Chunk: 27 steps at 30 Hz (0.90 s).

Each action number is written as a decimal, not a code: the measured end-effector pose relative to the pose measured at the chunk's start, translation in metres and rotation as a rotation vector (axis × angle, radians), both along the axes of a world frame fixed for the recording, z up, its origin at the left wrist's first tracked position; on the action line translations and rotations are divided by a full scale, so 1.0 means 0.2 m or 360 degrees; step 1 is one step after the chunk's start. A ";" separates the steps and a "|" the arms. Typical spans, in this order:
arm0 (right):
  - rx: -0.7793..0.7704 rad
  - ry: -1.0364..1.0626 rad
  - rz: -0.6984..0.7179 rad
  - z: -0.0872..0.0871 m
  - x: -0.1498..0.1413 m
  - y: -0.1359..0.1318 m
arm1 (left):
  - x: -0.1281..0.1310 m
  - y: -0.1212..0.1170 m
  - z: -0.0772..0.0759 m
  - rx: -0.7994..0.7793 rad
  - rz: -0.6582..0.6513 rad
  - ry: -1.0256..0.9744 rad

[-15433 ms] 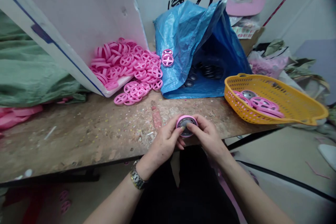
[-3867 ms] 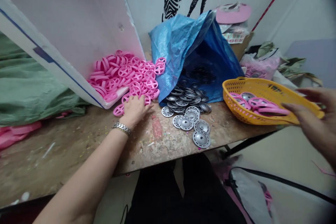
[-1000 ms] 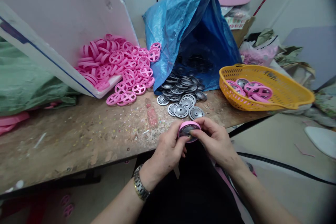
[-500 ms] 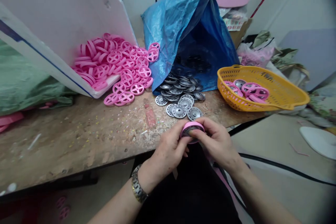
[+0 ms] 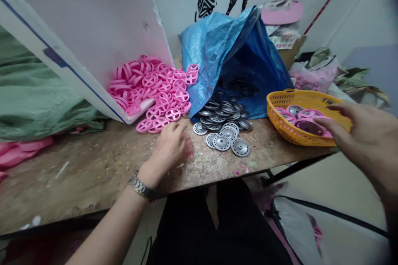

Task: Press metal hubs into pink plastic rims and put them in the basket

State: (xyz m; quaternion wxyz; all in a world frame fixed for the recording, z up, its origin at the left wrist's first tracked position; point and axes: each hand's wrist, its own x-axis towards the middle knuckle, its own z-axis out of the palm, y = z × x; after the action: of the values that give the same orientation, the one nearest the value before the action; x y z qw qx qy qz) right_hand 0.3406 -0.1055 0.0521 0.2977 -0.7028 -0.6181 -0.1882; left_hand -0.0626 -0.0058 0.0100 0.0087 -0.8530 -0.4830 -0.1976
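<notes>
My left hand, with a metal watch on its wrist, reaches over the bench to the near edge of a heap of pink spoked wheel rims. Its fingers stretch forward, slightly blurred, beside the closest pink rim. My right hand hovers at the right side of the yellow basket, thumb and fingers apart. Just left of its thumb, a pink wheel with a dark centre is in the basket among several others. Silver discs lie on the bench between my hands.
A blue plastic bag lies open behind the discs, with more inside. The pink rims spill from a tipped white foam box. Green fabric lies at the left. Plastic bags are piled behind the basket.
My hands have parted. The pink wheel they both held has left them; my right hand has moved right to the basket, my left forward and left to the pink rims.
</notes>
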 end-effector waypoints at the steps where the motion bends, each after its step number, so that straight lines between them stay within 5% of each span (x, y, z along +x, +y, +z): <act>1: 0.0047 -0.0002 0.0007 -0.02 -0.03 -0.01 | -0.03 0.05 0.02 0.0027 0.0090 0.0093; 3: 0.0034 0.0042 0.0009 -0.06 -0.15 -0.04 | -0.05 0.15 0.04 0.0039 0.0247 0.0287; 8: -0.0277 0.0210 0.0425 -0.22 -0.46 -0.03 | -0.03 0.36 0.04 0.0020 0.0527 0.0505; 14: -0.0568 0.0048 0.0202 -0.37 -0.57 0.06 | 0.00 0.49 -0.02 -0.0030 0.0623 0.0487; 21: -0.0477 0.0315 0.0387 -0.42 -0.58 0.10 | 0.00 0.49 -0.01 -0.0199 0.0744 0.0340; 27: -0.0398 0.0999 0.0515 -0.39 -0.57 0.10 | -0.01 0.34 0.02 -0.0098 0.0475 0.0241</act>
State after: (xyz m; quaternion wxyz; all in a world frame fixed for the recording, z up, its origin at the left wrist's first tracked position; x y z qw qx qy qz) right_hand 0.2271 -0.0848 -0.0254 0.4105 -0.6505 -0.6180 0.1626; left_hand -0.0646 0.0631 0.0140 0.0481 -0.7841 -0.6081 -0.1145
